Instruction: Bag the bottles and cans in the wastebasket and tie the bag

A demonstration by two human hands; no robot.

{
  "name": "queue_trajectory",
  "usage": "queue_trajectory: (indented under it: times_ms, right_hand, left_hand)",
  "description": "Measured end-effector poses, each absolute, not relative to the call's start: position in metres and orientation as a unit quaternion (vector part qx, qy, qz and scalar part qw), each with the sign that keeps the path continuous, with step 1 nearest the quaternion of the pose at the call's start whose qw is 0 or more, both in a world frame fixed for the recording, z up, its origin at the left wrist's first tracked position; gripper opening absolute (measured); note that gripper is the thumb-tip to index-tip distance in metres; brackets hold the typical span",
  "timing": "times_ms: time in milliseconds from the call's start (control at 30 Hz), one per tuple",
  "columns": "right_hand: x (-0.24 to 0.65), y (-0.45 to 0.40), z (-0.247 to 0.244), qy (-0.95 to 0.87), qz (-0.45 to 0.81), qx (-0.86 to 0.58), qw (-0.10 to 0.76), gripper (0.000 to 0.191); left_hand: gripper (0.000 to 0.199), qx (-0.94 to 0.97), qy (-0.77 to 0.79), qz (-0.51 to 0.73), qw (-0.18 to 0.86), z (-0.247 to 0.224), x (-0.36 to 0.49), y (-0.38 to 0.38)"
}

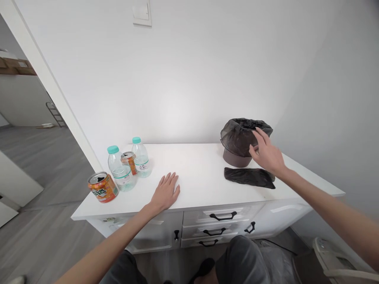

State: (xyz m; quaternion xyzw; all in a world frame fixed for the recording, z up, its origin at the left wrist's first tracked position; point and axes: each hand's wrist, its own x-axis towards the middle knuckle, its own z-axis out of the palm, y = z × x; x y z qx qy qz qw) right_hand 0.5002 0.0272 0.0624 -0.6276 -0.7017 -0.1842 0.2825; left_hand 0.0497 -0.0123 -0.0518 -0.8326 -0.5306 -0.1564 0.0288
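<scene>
My left hand (165, 192) lies flat on the white cabinet top (189, 161), fingers stretched out and holding nothing. Over at the right, my right hand (267, 154) is raised beside a small brown trash bin (237, 157), its fingers apart. A black trash bag (238, 139) lines the bin and hangs over its rim. Whether my fingertips touch the bag I cannot tell. In front of the bin lies a folded black plastic bag (248, 176). Left of my left hand stand an orange drink can (103, 187), a second can (129, 162), and two clear bottles, one nearer (122, 173) and one farther (142, 159).
The white wall (189, 79) rises behind the cabinet, with a light switch (142, 13) on it. Drawers with black handles (223, 215) face me below. A beige-and-brown object (334, 256) stands on the floor at lower right. My knees are close to the cabinet front.
</scene>
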Motion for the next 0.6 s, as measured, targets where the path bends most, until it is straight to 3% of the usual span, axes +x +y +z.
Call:
queue_trajectory:
  times_ms: [133, 333, 600]
  right_hand:
    - [0.49, 0.065, 0.099, -0.661, -0.159, -0.68, 0.275, 0.069]
    - [0.485, 0.106, 0.108, -0.603, -0.105, -0.743, 0.271, 0.053]
    - [0.471, 0.1, 0.104, -0.651, -0.128, -0.68, 0.312, 0.056]
  left_hand:
    - [0.054, -0.832, -0.531, -0.157, 0.032, -0.048, 0.049, -0.015]
    - [0.052, -0.829, -0.534, -0.162, 0.035, -0.05, 0.049, -0.017]
    - [0.052, -0.825, -0.54, -0.163, 0.042, -0.055, 0.05, -0.017]
